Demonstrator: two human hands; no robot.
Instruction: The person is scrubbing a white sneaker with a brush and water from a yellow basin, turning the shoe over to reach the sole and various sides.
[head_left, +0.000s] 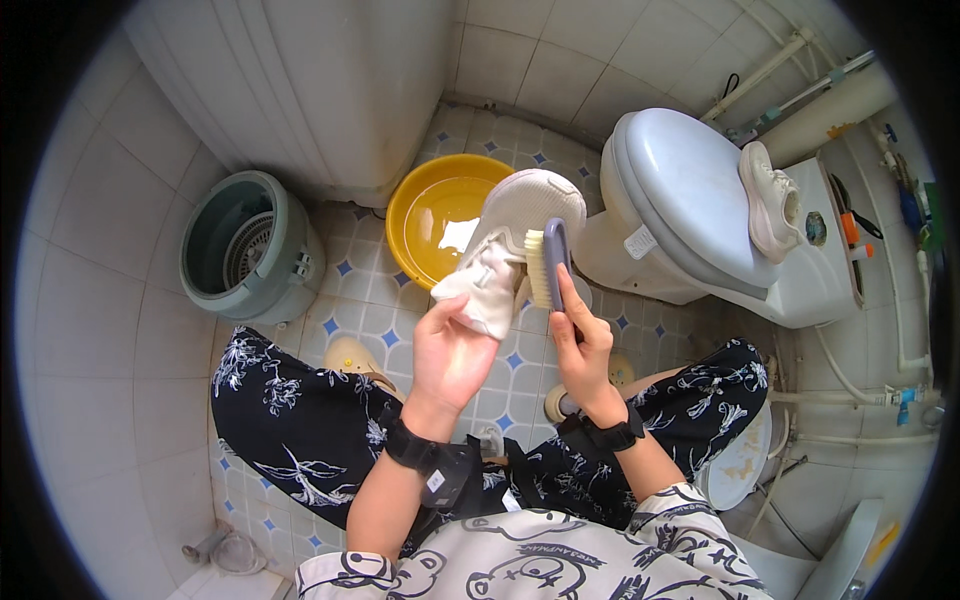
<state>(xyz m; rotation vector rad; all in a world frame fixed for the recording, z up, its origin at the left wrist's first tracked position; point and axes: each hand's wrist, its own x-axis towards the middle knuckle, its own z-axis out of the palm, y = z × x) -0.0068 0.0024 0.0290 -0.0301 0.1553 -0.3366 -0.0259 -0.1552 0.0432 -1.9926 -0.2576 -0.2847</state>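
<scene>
My left hand (455, 352) holds a white shoe (491, 277) by its heel end, the toe pointing away from me over the rim of a yellow basin (411, 187) with water in it. In my right hand (583, 337) is a scrubbing brush (555, 259) with a purple-grey handle, its pale bristles facing left against or close beside the shoe; contact cannot be told. A second white shoe (771, 206) rests at the back of the toilet lid, beside the cistern.
The toilet (686, 187) with its lid down stands at the right. A grey-green spin tub (251, 247) stands on the tiled floor (360, 277) at the left. A tall white appliance or panel (315, 90) rises behind it. Pipes (847, 397) run along the right wall.
</scene>
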